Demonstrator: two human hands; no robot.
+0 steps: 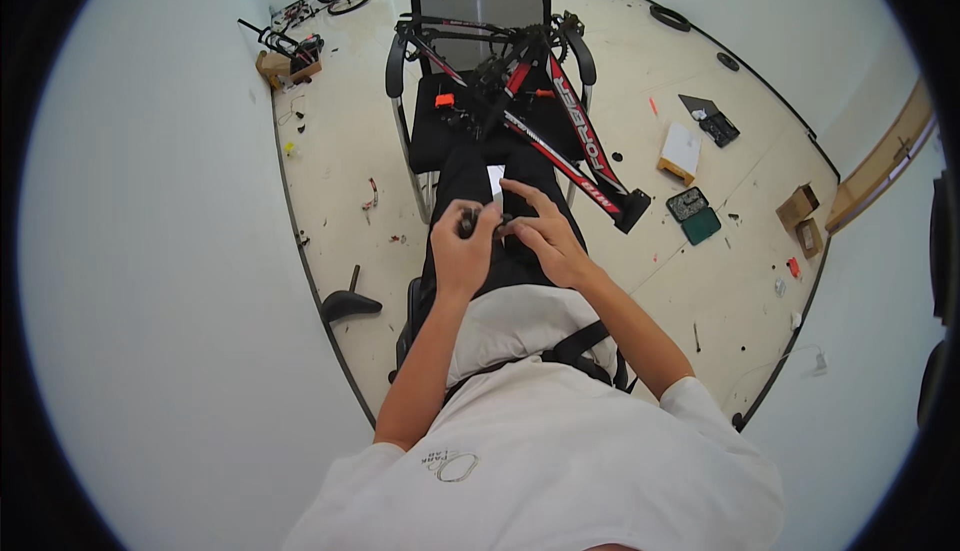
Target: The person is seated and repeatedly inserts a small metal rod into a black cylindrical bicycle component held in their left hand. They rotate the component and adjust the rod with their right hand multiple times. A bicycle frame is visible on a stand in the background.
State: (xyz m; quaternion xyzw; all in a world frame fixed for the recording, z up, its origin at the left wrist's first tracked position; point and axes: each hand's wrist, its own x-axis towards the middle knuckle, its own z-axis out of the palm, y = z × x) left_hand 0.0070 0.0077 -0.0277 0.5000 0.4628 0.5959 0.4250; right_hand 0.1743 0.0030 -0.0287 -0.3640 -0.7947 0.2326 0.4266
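Head view: a cardboard box is standing by the floor's far left edge, loaded with dark parts. A black saddle is lying near the left edge, its post pointing away from the wearer. Just inside the left edge of the chair seat, an orange-red piece is resting.

Left hand: thumb and fingers are closing around a small dark part, which is sitting above the wearer's lap, short of the seat's near edge. Right hand: the uppermost finger is extending clear, while the lower fingers are bending toward the left fingertips. Whether they are pinching the part cannot be told.

For good handling, the left hand should be holding the part firmly and the right fingertips doing the fine adjusting, with light pressure. Keeping both hands low over the lap is advisable: a dropped piece could otherwise be rolling among the floor clutter.

A red-and-black bicycle frame is lying across the seat, overhanging its right edge. Farther right, an open green case is lying on the floor, and an opened carton is standing near the floor's right edge.
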